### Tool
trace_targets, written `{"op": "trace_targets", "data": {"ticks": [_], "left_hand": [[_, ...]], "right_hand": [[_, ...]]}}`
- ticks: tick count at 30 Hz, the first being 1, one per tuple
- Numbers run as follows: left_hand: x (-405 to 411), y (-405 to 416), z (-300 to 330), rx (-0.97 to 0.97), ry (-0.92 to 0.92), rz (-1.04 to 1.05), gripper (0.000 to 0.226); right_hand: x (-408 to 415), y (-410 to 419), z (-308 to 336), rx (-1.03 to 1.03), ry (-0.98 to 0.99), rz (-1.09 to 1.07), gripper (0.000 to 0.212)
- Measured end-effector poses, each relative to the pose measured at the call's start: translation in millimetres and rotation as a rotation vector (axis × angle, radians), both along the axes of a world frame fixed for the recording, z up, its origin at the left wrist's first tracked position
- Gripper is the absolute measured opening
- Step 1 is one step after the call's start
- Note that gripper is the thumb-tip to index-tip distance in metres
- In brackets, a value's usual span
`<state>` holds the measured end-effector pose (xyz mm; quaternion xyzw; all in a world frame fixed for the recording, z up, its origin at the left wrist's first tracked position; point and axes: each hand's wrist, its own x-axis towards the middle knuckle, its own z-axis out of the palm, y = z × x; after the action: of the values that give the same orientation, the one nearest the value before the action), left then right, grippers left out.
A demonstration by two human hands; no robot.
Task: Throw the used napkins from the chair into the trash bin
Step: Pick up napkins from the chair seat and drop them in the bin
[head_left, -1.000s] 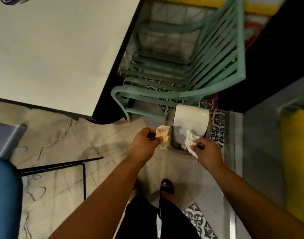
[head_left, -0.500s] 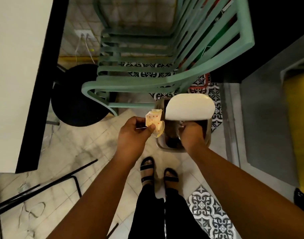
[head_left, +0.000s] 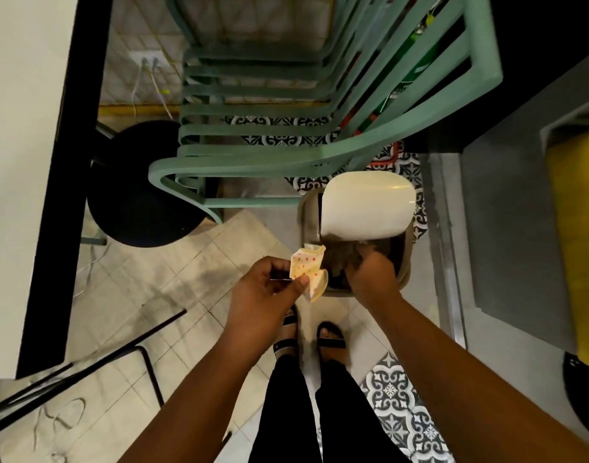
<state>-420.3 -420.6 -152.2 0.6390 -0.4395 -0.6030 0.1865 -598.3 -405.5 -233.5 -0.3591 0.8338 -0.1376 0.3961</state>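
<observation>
A crumpled yellow napkin with red dots is pinched in my left hand, just left of the trash bin's rim. The small trash bin stands on the floor with its cream lid tilted up. My right hand reaches down into the bin's dark opening. Its fingers are hidden inside, so whether they hold anything does not show. No white napkin is visible. The green slatted chair stands right behind the bin, and its seat shows no napkins.
A white table with a black edge fills the left side, with a black round base under it. A grey step and a yellow object lie to the right. My sandalled feet stand just before the bin.
A second ago my right hand held a white napkin at the bin; it then dipped inside and the napkin is out of sight. I have moved closer. My left hand still holds the dotted napkin.
</observation>
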Motion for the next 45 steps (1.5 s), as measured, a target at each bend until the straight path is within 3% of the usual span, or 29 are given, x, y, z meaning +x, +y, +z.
{"op": "trace_targets", "data": {"ticks": [7,12,19,22,25,26,28,29,34,35,37,41,45], "left_hand": [[-28,1,-17,-0.071,-0.112,-0.176,0.021],[-65,-7,-26,-0.182,-0.204,-0.335,0.019],[-118,-13,-65,-0.265,-0.475,-0.64,0.007],[-140,-17,-75,-0.356,-0.528,-0.807,0.029],[-160,-17,-103,-0.161,-0.477,-0.849,0.042],[-160,-15,-111,-0.121,-0.554,-0.74,0.049],[-164,-22,-132,-0.261,-0.85,-0.957,0.058],[-163,-20,-143,-0.291,-0.893,-0.993,0.06],[-163,-10,-150,-0.218,-0.795,-1.029,0.057],[-159,-7,-138,-0.154,-0.691,-0.98,0.055],[-161,-5,-116,0.104,-0.456,-0.645,0.038],[-143,-1,-91,0.002,-0.394,-0.749,0.04],[-110,6,-41,-0.066,-0.334,-0.621,0.045]], "right_hand": [[-20,40,26,-0.064,0.003,0.128,0.019],[-38,61,25,-0.099,-0.028,-0.044,0.019],[-62,92,22,-0.114,-0.068,-0.189,0.018],[-70,104,18,-0.119,-0.099,-0.239,0.016],[-74,109,15,-0.135,-0.124,-0.282,0.012],[-75,110,14,-0.143,-0.134,-0.294,0.012],[-78,110,14,-0.143,-0.138,-0.295,0.013],[-78,109,15,-0.14,-0.142,-0.291,0.013],[-81,109,21,-0.159,-0.181,-0.289,0.012],[-82,108,24,-0.16,-0.188,-0.281,0.012],[-83,107,31,-0.151,-0.203,-0.263,0.014],[-80,99,47,-0.147,-0.171,-0.15,0.017],[-63,82,75,-0.184,-0.178,-0.006,0.016]]}}
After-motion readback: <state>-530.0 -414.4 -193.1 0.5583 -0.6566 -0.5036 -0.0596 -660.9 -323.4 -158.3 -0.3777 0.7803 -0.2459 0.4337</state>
